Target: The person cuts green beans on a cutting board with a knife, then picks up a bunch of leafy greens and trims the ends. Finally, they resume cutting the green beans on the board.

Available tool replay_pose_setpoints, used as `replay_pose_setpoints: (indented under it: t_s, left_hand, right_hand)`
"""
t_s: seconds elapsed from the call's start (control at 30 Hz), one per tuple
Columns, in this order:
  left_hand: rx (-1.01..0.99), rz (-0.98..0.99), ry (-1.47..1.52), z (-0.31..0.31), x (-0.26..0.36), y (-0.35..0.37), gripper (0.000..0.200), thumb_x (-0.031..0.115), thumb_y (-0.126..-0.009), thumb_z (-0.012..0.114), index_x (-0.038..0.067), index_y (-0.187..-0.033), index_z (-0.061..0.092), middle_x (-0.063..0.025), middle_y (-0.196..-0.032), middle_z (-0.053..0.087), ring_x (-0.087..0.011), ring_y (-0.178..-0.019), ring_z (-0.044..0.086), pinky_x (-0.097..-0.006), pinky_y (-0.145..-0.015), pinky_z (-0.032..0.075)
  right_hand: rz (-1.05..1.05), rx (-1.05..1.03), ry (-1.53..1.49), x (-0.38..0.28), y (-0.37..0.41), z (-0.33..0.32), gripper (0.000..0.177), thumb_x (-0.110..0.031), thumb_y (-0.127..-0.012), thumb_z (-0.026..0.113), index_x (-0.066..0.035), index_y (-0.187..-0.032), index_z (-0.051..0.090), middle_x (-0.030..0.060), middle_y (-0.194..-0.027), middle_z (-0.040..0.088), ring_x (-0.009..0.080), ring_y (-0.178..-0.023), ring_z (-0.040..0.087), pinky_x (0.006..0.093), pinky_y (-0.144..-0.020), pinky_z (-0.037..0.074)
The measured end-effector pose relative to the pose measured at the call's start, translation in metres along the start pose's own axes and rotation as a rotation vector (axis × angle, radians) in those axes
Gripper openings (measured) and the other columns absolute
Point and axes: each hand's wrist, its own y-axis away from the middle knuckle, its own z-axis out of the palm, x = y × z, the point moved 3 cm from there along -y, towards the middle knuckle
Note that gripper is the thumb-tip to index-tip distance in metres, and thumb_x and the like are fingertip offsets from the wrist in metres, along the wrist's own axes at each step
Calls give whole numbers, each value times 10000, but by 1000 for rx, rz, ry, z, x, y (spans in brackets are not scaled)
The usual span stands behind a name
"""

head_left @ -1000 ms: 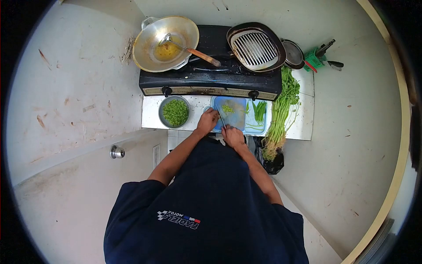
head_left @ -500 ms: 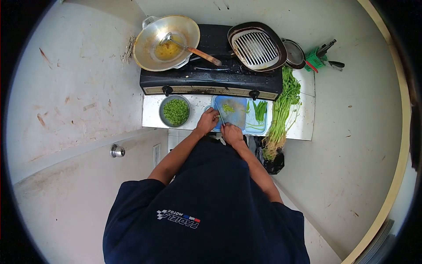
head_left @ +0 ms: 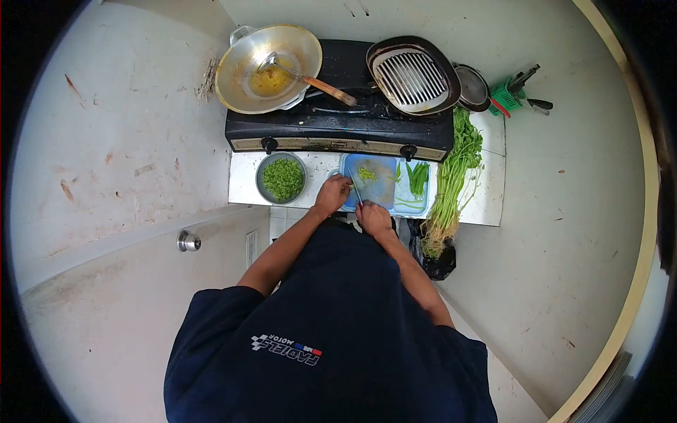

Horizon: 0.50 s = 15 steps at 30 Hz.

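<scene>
My right hand [head_left: 374,216] is closed round the handle of a knife [head_left: 355,185], whose blade points up and left over a blue cutting board [head_left: 379,189]. At the board's left edge my left hand [head_left: 334,194] has its fingers pressed together beside the blade, on something too small to make out. Small chopped green pieces [head_left: 366,173] lie on the board. Long green pods [head_left: 417,179] rest in the light blue tray [head_left: 427,206] to the right. Left of my hands stands a grey bowl [head_left: 303,185] full of chopped greens [head_left: 283,178].
Behind the board is a black stove [head_left: 338,130] with a wok [head_left: 229,88], a ladle [head_left: 321,86] and a grill pan [head_left: 451,77]. Leafy greens with roots [head_left: 455,169] lie at the right, below a green basket [head_left: 503,96] of utensils. A door knob [head_left: 188,241] is at the left.
The knife and my right hand have shifted very slightly. My left hand stays at the board's left edge.
</scene>
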Motion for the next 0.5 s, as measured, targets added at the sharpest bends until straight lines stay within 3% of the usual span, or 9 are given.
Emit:
replay_pose_setpoints:
  t_s: [0.5]
  left_hand:
    - [-1, -39, 48, 0, 5, 5, 152, -20, -824, 662, -2, -972, 687, -166, -894, 637, -348, -880, 677, -431, -808, 557]
  right_hand:
    - [-35, 52, -11, 5, 11, -3, 434, -381, -1000, 528, 5, -885, 688, 259, -836, 720, 432, -791, 724, 508, -748, 583]
